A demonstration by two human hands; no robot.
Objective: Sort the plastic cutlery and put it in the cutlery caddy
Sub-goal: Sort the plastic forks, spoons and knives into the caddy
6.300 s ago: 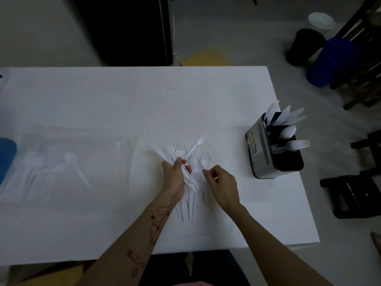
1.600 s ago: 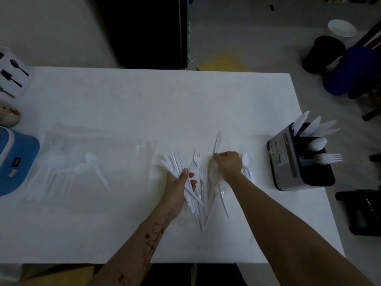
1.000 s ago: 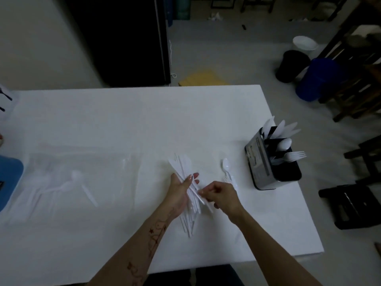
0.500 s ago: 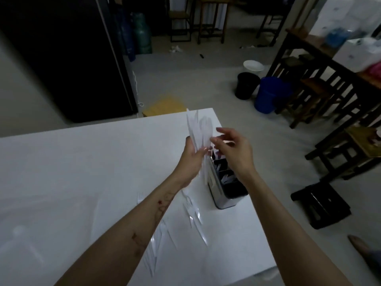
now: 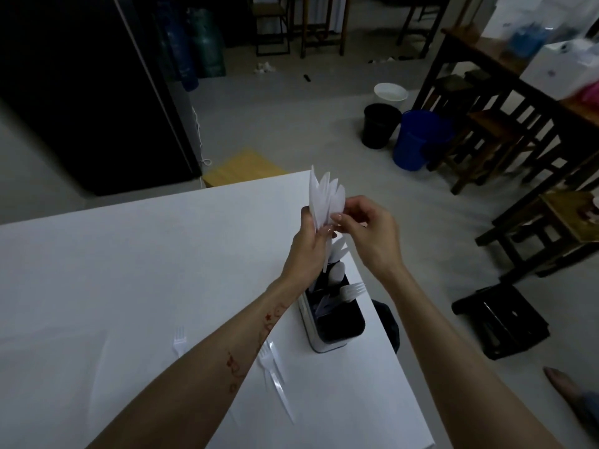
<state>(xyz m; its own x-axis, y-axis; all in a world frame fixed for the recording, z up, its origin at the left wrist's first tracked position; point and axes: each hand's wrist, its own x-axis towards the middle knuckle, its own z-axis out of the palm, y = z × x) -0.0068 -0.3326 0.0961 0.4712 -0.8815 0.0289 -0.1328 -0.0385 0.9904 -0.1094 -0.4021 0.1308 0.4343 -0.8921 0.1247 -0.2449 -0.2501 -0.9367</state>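
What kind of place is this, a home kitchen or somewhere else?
Probably a small eatery or canteen, not a home kitchen: dark wooden tables and stools, buckets on a bare floor, and a cutlery caddy being stocked with plastic knives on a white table.

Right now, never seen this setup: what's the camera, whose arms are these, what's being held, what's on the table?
There is no machine here. One wide-angle camera is worn on a person's head and looks down at their own bare arms.

The left hand has its grip round a fanned bunch of white plastic knives, raised above the black and silver cutlery caddy. The right hand pinches at the blades of that bunch.

The caddy stands at the right edge of the white table and already holds white plastic cutlery, a fork's tines among it. Two loose white plastic forks lie on the table near the arms.
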